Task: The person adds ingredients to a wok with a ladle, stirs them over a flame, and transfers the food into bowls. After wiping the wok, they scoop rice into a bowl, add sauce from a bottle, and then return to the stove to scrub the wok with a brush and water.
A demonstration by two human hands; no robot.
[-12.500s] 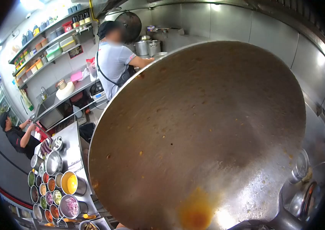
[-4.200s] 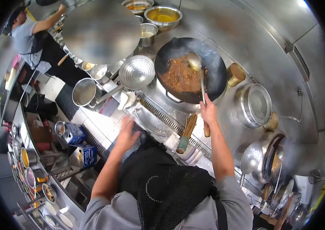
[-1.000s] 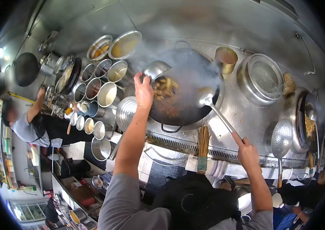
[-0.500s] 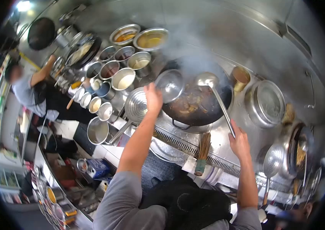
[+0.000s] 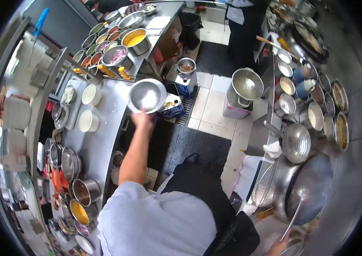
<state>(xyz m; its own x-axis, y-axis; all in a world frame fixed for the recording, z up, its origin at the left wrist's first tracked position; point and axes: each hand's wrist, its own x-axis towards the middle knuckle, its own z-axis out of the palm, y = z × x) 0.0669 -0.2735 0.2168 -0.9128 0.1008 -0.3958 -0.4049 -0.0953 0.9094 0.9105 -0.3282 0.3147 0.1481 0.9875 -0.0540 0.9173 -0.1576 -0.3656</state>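
Observation:
My left hand (image 5: 142,117) grips the rim of a shiny metal bowl (image 5: 146,96), held out beside the steel counter (image 5: 91,147) on the left. The bowl looks empty inside. At the lower right, my right hand (image 5: 278,246) is closed round the handle of a ladle (image 5: 292,219). The ladle's head reaches into a dark, steaming wok (image 5: 317,183) on the stove, and steam blurs what is in there. A perforated skimmer (image 5: 297,143) lies beside the wok.
Two white tubs (image 5: 88,120) stand on the left counter, with several pots and bowls farther along. A large steel pot (image 5: 248,85) stands in the aisle ahead. Sauce containers (image 5: 315,116) line the stove. A person in a dark apron (image 5: 245,34) stands at the far end.
My view has swung left from the stove to the counter and aisle. My left hand has carried the bowl away from the wok. The right hand stays on the ladle at the wok.

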